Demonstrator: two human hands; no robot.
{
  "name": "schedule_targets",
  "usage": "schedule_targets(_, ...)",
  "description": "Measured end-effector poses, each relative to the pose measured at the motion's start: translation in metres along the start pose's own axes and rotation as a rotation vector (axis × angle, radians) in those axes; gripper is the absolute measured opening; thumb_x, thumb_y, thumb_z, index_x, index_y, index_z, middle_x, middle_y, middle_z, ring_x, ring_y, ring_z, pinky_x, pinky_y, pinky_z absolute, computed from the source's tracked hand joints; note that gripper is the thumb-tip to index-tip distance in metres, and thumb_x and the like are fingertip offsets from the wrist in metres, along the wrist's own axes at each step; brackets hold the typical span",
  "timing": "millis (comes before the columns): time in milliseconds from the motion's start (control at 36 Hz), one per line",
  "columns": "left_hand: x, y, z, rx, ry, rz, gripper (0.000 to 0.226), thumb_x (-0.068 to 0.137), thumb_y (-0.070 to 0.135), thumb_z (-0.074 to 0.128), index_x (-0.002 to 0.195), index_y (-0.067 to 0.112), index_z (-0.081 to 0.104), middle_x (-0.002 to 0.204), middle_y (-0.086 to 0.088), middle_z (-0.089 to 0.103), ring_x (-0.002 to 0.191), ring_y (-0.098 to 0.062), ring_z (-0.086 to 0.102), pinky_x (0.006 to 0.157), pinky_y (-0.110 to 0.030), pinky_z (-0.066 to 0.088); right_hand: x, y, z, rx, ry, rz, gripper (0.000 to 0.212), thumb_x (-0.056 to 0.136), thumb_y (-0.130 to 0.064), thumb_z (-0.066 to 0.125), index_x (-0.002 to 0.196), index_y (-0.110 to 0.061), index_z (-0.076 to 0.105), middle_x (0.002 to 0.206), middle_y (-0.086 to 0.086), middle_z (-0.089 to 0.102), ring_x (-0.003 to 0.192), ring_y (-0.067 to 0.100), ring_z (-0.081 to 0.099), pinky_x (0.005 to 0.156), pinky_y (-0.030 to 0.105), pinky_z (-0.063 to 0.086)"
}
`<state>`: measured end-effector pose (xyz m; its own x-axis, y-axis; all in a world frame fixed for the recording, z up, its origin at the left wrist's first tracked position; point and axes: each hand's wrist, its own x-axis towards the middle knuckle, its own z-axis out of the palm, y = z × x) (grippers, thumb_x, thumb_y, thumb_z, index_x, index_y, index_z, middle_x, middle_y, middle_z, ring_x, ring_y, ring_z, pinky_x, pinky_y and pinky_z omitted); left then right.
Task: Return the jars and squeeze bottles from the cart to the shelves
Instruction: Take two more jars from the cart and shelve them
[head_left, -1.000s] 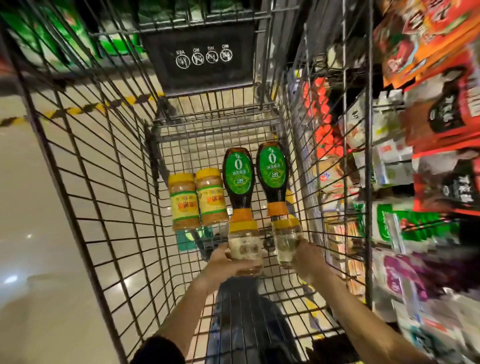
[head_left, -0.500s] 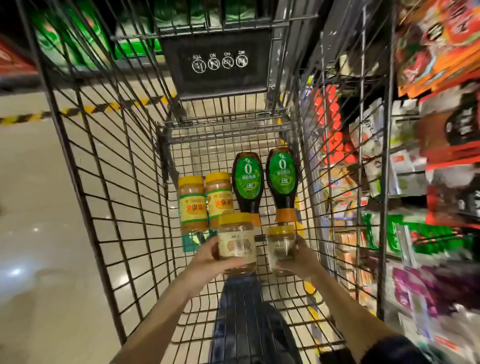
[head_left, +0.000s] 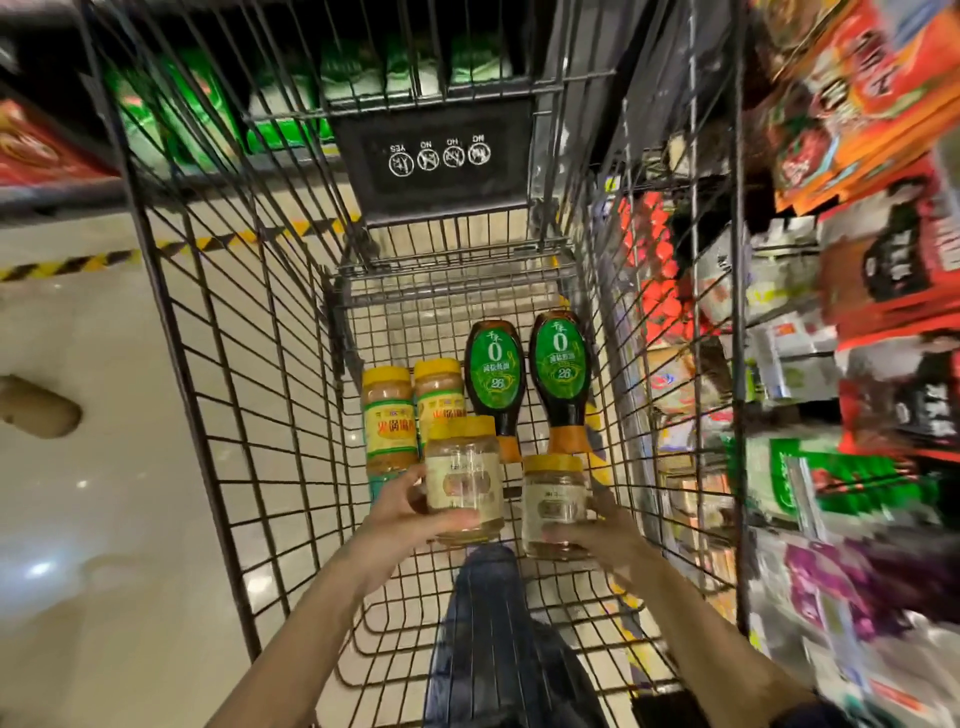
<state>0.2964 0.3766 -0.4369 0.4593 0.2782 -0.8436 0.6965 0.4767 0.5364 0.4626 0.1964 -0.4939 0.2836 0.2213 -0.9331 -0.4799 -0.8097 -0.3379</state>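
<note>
Inside the black wire cart (head_left: 249, 395), my left hand (head_left: 400, 514) grips a pale jar with a yellow lid (head_left: 464, 478), lifted above the cart floor. My right hand (head_left: 597, 535) grips a second pale yellow-lidded jar (head_left: 551, 504), held a little lower and to the right. Behind them on the cart floor lie two yellow-labelled jars (head_left: 389, 415) side by side at the left. Two dark squeeze bottles with green labels (head_left: 558, 374) lie at the right, orange caps pointing toward me.
Shelves of packaged goods (head_left: 857, 312) run close along the cart's right side. Glossy pale floor (head_left: 78, 519) with a yellow-black stripe lies to the left. The cart's black child-seat flap (head_left: 436, 156) stands at the far end. My legs in jeans (head_left: 493, 649) show through the cart floor.
Both hands have lifted their jars up off the cart floor and drawn them toward me; the left jar rose higher. The view shifted slightly right toward the shelves.
</note>
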Motion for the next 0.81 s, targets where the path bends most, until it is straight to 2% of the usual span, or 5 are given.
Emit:
schedule_targets(167, -0.034, 0.029, 0.009, -0.005, 0.067, 0.106, 0.054, 0.055, 0.013, 0.086, 0.095, 0.031, 0.053, 0.074, 0.019, 0.073, 0.088, -0.009, 0.063, 0.056, -0.009, 0.048, -0.045, -0.023, -0.007, 0.082, -0.138, -0.160, 0.056, 0.056, -0.006, 0.086, 0.105, -0.012, 0.062, 0.098, 0.007, 0.075, 0.092, 0.024, 0.071, 0.079, 0.034, 0.055)
schedule_targets(472, -0.126, 0.089, 0.015, 0.002, 0.073, 0.449, 0.089, 0.059, -0.009, 0.076, 0.138, 0.003, 0.036, 0.116, -0.009, 0.064, 0.095, -0.008, 0.064, 0.073, -0.013, 0.055, -0.184, -0.093, -0.050, 0.118, -0.086, -0.683, 0.062, 0.044, -0.008, 0.089, 0.096, -0.020, 0.059, 0.070, -0.016, 0.068, 0.073, 0.009, 0.061, 0.069, 0.012, 0.053)
schedule_targets(611, -0.180, 0.122, 0.031, 0.049, 0.105, 0.643, 0.123, 0.025, 0.044, 0.094, 0.133, 0.011, 0.045, 0.119, -0.007, 0.065, 0.107, -0.019, 0.064, 0.095, -0.036, 0.051, -0.250, -0.105, -0.078, 0.198, -0.041, -0.889, 0.089, 0.004, 0.004, 0.084, 0.088, -0.013, 0.058, 0.043, -0.019, 0.059, 0.049, -0.011, 0.056, 0.066, 0.012, 0.049)
schedule_targets(695, -0.209, 0.143, 0.046, 0.085, 0.092, 0.753, 0.113, 0.026, 0.041, 0.093, 0.127, 0.015, 0.050, 0.117, -0.007, 0.066, 0.105, -0.017, 0.065, 0.094, -0.035, 0.052, -0.290, -0.107, -0.094, 0.214, 0.016, -0.980, 0.057, 0.042, 0.016, 0.080, 0.087, -0.013, 0.059, 0.045, -0.019, 0.062, 0.051, -0.010, 0.059, 0.058, 0.009, 0.051)
schedule_targets(806, -0.244, 0.172, 0.073, 0.123, 0.031, 0.912, 0.090, 0.028, 0.031, 0.092, 0.110, 0.018, 0.058, 0.105, -0.005, 0.070, 0.087, -0.006, 0.069, 0.074, -0.017, 0.055, -0.343, -0.098, -0.115, 0.233, 0.141, -1.093, 0.057, 0.036, -0.004, 0.083, 0.087, -0.019, 0.062, 0.065, -0.016, 0.073, 0.068, -0.002, 0.067, 0.072, 0.020, 0.057)
